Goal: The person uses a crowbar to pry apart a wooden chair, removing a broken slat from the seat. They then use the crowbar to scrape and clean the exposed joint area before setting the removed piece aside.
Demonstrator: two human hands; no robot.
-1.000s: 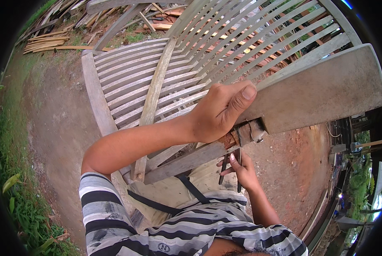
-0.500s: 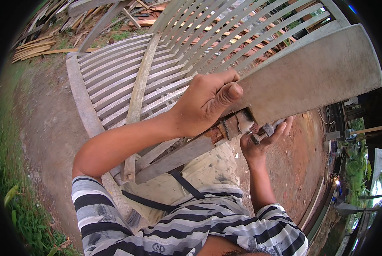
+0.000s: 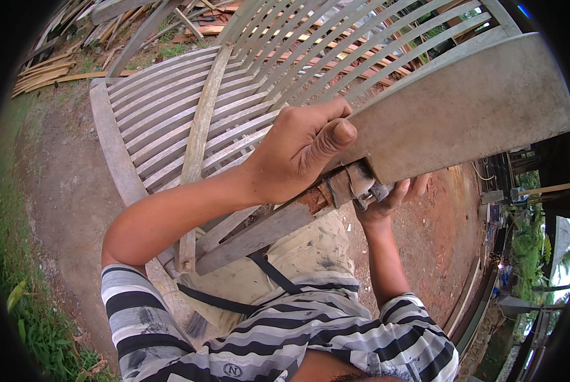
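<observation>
A weathered grey slatted wooden bench (image 3: 199, 130) lies tipped over in front of me. My left hand (image 3: 298, 143) is closed round the inner end of its broad flat armrest (image 3: 466, 105), thumb on top. Below that hand, a wooden leg (image 3: 259, 235) meets the armrest at a broken, dark-stained joint (image 3: 350, 183) with splintered brown wood. My right hand (image 3: 387, 207) is under the armrest, closed on what looks like a small hammer (image 3: 377, 193). Its metal head is right beside the joint; fingers and armrest hide the handle.
Stacks of loose timber strips (image 3: 43, 73) and reddish boards (image 3: 212, 28) lie behind the bench. Grass (image 3: 33, 318) borders the bare dirt at left. A cluttered work area (image 3: 514, 197) with long beams (image 3: 466, 299) runs along the right.
The hammer in my right hand has moved up and left, from a little away to right against the joint. My left hand keeps its hold; the view has shifted slightly.
</observation>
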